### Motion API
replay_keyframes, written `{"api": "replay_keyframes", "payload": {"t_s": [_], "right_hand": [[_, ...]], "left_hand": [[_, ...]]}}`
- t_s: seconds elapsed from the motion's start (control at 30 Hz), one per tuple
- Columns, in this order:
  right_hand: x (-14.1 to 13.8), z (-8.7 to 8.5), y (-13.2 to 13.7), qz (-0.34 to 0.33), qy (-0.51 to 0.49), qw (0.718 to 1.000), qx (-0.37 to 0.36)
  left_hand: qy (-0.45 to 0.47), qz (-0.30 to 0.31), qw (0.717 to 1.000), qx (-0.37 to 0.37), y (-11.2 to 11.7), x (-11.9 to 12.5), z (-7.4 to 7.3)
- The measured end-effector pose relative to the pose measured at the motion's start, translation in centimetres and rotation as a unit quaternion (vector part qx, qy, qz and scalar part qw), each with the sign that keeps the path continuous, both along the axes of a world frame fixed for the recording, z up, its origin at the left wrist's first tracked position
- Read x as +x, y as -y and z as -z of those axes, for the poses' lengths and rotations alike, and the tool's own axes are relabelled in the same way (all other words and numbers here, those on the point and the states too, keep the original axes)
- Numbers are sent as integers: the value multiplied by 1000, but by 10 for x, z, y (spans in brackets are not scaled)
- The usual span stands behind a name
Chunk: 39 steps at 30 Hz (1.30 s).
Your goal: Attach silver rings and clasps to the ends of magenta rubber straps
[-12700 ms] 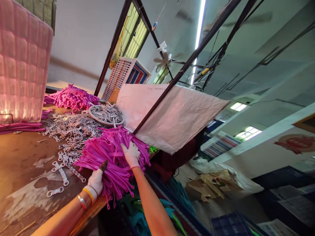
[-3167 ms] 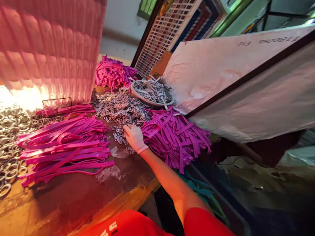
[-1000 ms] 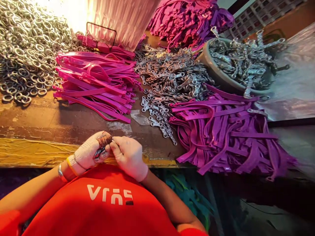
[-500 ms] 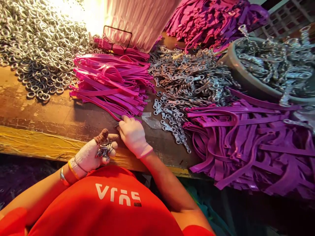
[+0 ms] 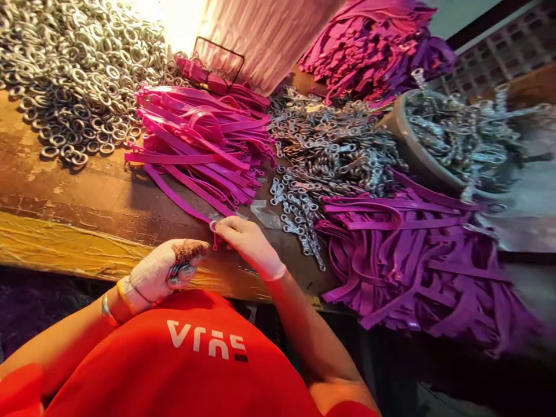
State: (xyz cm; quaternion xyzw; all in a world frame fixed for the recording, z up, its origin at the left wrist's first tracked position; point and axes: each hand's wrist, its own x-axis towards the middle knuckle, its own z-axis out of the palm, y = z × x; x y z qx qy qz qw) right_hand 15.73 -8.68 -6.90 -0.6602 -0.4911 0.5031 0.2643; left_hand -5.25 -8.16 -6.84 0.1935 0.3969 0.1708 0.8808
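My left hand (image 5: 163,269), in a whitish glove with brown fingertips, is curled around several metal rings (image 5: 181,274), partly hidden by the fingers. My right hand (image 5: 252,242), in a pale glove, pinches a single metal ring (image 5: 212,226) at the near end of a pink strap (image 5: 178,200). That strap passes through the ring, and its small looped tip (image 5: 215,243) hangs below it. The strap runs back to a pile of pink straps (image 5: 204,139) just beyond my hands. My left fingertips are close to the strap's tip, apart from it.
Loose metal rings (image 5: 78,81) are heaped at the left. Metal swivel connectors (image 5: 334,142) lie in a pile right of centre and fill a grey tub (image 5: 406,136). Purple straps (image 5: 417,255) cover the right side, more straps (image 5: 369,49) the back. The wooden table's edge (image 5: 65,243) is yellow.
My right hand has drawn a strap end toward me and right, and a ring now shows on it. My left fingers have closed over the rings that lay exposed.
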Motion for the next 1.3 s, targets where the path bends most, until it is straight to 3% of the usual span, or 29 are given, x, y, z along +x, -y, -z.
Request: {"api": "replay_keyframes", "payload": {"t_s": [0.07,0.13,0.2,0.27,0.4,0.5,0.57,0.73,0.83,0.9,0.97,1.03,1.1,1.17,1.23,1.3], "right_hand": [[10,7,6,84,-14,996,10],[21,11,17,149,-60,987,13],[29,13,29,186,-100,977,-3],[33,16,41,205,-117,972,-22],[29,24,56,224,-126,966,-5],[20,25,62,215,-98,971,38],[14,23,64,181,-39,979,87],[3,19,64,30,133,964,227],[-4,17,60,-48,256,936,237],[-9,15,56,-80,350,902,240],[-15,12,54,-98,436,861,245],[-18,10,52,-110,497,825,246],[-19,11,51,-118,523,809,242],[-16,13,50,-120,510,819,234],[-11,15,50,-107,473,846,222],[-6,12,49,-88,427,877,203]], "left_hand": [[-70,37,992,95,-6,-4,-6],[-143,71,957,243,-12,-3,-10],[-172,114,889,408,-19,3,-9],[-178,169,819,519,-27,16,-5],[-264,246,735,574,-47,45,11],[-266,291,695,601,-61,54,17],[-232,288,719,588,-63,52,15],[-189,264,881,344,-47,38,12],[-154,220,922,278,-39,32,15],[-163,211,922,281,-37,29,14],[-190,221,903,315,-38,28,12],[-212,237,870,376,-38,29,9],[-220,255,829,448,-37,31,9],[-240,271,782,507,-35,35,12],[-259,288,749,537,-33,38,17],[-244,297,754,532,-35,40,21]]}}
